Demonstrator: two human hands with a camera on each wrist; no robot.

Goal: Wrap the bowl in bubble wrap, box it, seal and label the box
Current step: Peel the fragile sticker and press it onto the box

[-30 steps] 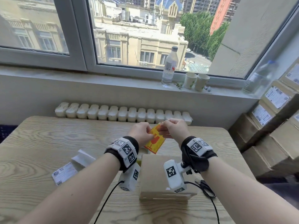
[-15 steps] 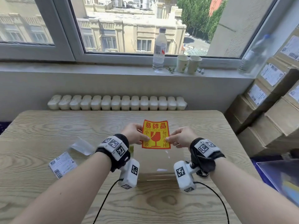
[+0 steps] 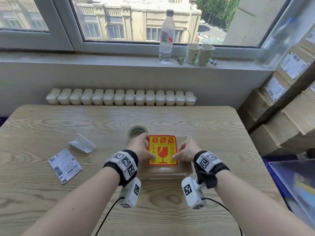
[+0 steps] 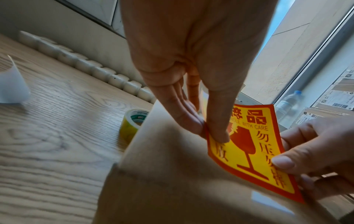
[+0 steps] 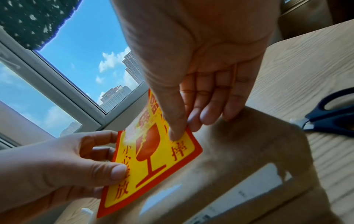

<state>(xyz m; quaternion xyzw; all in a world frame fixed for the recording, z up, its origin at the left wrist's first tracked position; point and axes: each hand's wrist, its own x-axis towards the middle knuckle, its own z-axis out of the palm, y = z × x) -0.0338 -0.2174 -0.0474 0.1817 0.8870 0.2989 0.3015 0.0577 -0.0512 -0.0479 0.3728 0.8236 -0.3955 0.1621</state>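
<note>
A closed brown cardboard box (image 3: pixel 185 169) with clear tape along its top stands at the table's middle. Over its top I hold a red and yellow fragile sticker (image 3: pixel 162 149), face up. My left hand (image 3: pixel 144 150) pinches its left edge, thumb on top (image 4: pixel 218 134). My right hand (image 3: pixel 183 153) pinches its right edge the same way (image 5: pixel 178 131). In the wrist views the sticker (image 4: pixel 254 151) (image 5: pixel 153 163) tilts just above the box (image 4: pixel 172 181) (image 5: pixel 249 151); I cannot tell whether it touches. The bowl is out of sight.
A tape roll (image 3: pixel 136 132) stands just behind the box on the left. A white shipping label (image 3: pixel 64 165) and a curled backing sheet (image 3: pixel 82 144) lie at the table's left. Scissors (image 5: pixel 333 115) lie right of the box. Labelled cartons (image 3: pixel 289 116) are stacked at the right.
The sticker was held up between both hands above the box; it has been turned flat, face up, and brought down onto the box top.
</note>
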